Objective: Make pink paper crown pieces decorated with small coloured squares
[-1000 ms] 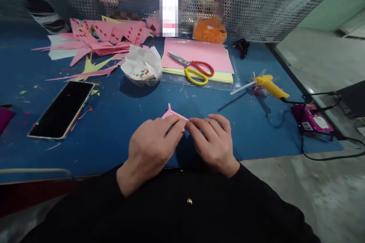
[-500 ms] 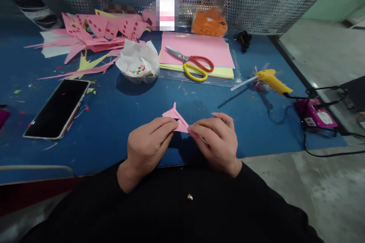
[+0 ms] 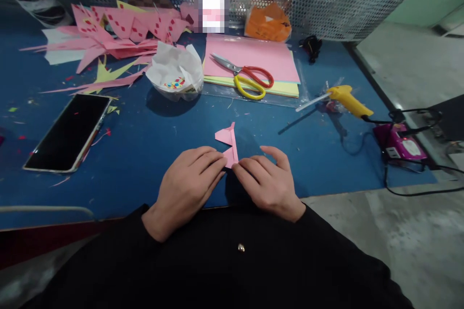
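A small folded pink paper piece [image 3: 234, 147], with a notch in its left side and a narrow folded strip along its right, is held just above the blue table near its front edge. My left hand [image 3: 190, 178] pinches the lower left corner with closed fingers. At the lower right corner, the fingertips of my right hand [image 3: 270, 178] grip the paper, its thumb hidden below. Scissors [image 3: 237, 71] with one red and one yellow handle lie on a stack of pink and yellow sheets [image 3: 253, 50] beyond the hands.
A white paper-lined bowl [image 3: 176, 70] holds small coloured bits. A phone [image 3: 70, 130] lies left, below pink cutouts [image 3: 119, 43]. At right are a yellow glue gun [image 3: 348, 100], a purple power box [image 3: 402, 144] and cables. An orange packet [image 3: 268, 21] sits behind.
The pink paper has turned, so its folded strip now stands nearly upright in view. My right hand has shifted slightly left. The whole view has moved a little.
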Available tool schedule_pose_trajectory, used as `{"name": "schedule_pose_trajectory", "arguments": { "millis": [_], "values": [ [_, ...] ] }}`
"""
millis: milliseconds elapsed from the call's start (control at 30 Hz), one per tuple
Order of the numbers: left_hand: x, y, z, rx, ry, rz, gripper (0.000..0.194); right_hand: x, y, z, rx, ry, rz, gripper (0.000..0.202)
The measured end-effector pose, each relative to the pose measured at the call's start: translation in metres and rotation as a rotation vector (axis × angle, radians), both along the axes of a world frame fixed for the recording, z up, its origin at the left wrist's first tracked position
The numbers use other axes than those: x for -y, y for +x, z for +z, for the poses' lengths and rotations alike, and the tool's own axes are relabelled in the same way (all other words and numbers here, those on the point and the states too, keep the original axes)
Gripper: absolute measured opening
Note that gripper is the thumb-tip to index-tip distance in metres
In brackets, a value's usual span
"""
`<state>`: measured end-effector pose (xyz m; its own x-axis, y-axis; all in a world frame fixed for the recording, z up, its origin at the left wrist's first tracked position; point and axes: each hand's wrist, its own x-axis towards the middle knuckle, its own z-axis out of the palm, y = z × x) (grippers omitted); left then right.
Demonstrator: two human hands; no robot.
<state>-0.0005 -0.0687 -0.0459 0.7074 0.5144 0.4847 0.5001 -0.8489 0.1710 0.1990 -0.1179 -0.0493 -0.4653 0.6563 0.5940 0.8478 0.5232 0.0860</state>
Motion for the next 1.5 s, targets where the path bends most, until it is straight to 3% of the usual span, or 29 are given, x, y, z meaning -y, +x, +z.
{"name": "schedule_pose_trajectory", "arguments": {
  "millis": [333, 633, 967, 1500],
  "values": [
    [-0.005, 0.001, -0.004, 0.021, -0.275, 0.014, 0.017, 0.000, 0.004, -0.011, -0.297, -0.299, -0.051, 0.013],
    [-0.007, 0.005, -0.002, 0.064, -0.369, 0.048, 0.013, 0.002, 0.004, -0.013, -0.407, -0.467, -0.123, 0.010],
    [-0.006, 0.012, -0.001, 0.062, -0.436, 0.114, 0.009, -0.001, -0.002, -0.015, -0.356, -0.464, -0.191, 0.010],
    [-0.006, 0.016, -0.001, 0.090, -0.426, 0.147, 0.006, 0.002, -0.008, -0.012, -0.477, -0.495, -0.277, 0.009]
  ]
}}
